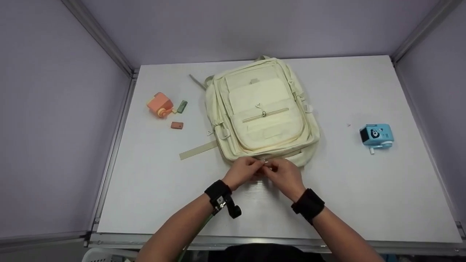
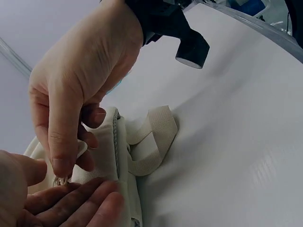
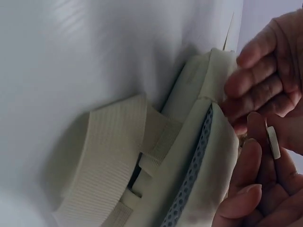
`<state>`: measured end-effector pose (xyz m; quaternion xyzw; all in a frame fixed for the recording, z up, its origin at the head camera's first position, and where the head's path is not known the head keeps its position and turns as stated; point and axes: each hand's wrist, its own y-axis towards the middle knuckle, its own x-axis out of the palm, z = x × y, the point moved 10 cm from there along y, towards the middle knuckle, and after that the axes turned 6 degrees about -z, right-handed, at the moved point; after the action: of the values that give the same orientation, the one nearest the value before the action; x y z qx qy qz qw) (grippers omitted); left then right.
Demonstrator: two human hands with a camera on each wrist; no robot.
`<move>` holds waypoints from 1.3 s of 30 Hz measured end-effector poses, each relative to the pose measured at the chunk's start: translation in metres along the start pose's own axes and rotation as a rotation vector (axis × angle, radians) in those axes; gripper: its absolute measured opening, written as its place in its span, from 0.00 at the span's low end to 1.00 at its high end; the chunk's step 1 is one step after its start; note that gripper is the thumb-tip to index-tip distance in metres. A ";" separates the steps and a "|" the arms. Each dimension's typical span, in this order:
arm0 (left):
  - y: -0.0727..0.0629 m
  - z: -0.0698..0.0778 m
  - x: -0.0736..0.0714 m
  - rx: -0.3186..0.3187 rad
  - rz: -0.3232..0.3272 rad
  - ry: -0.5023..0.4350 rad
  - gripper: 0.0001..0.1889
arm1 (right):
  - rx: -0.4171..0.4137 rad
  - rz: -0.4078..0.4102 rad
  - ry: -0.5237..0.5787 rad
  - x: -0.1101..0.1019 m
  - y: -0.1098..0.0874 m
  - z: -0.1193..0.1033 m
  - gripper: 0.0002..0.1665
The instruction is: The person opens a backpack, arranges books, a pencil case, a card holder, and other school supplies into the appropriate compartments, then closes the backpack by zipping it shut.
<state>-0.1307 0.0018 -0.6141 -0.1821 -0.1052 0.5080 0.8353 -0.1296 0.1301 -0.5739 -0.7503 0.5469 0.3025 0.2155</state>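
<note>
A cream backpack (image 1: 269, 87) lies front side up at the middle of the table, its near edge under both hands. My right hand (image 1: 287, 176) pinches a small white zipper pull (image 2: 82, 148) between thumb and fingers. Right beside it, my left hand (image 1: 241, 171) holds the backpack's edge by the zipper, thumb above and fingers below. A bit of metal zipper (image 2: 60, 180) shows between the two hands in the left wrist view. In the right wrist view a wide webbing loop (image 3: 106, 156) hangs from the backpack near the hands.
An orange crank pencil sharpener (image 1: 160, 104), a green block (image 1: 182, 106) and a reddish block (image 1: 177, 125) lie left of the backpack. To the right sits a blue crank sharpener (image 1: 377, 135) with a tiny pink bit (image 1: 348, 124) nearby. A strap (image 1: 198, 150) sticks out leftward.
</note>
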 end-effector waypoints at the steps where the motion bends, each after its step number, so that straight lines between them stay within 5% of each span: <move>1: 0.001 -0.002 0.000 -0.006 0.008 -0.021 0.15 | -0.003 -0.004 0.001 0.001 -0.001 0.000 0.04; 5: 0.003 -0.004 -0.002 -0.009 0.035 -0.051 0.11 | -0.022 -0.046 0.028 0.005 -0.003 0.000 0.03; 9: 0.004 0.001 -0.004 0.030 0.053 0.080 0.09 | -0.139 -0.097 0.029 0.007 -0.005 -0.010 0.02; 13: 0.004 0.013 -0.004 0.097 0.065 0.278 0.10 | -0.369 0.053 -0.124 -0.012 -0.006 -0.029 0.04; 16: 0.003 0.020 -0.003 0.147 0.078 0.424 0.10 | -0.449 0.186 -0.248 -0.028 -0.003 -0.033 0.12; 22: 0.002 0.029 0.000 0.222 0.117 0.668 0.07 | -0.414 0.087 -0.356 -0.031 0.016 -0.022 0.33; 30: 0.000 0.029 0.002 0.250 0.130 0.732 0.09 | -0.367 -0.055 -0.337 -0.025 0.031 -0.012 0.22; 39: -0.008 0.031 -0.003 0.238 0.219 0.827 0.09 | -0.307 -0.065 -0.324 -0.026 0.037 -0.008 0.12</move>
<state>-0.1367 0.0013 -0.5828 -0.2824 0.3169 0.4866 0.7636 -0.1683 0.1312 -0.5503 -0.7332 0.4282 0.4917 0.1933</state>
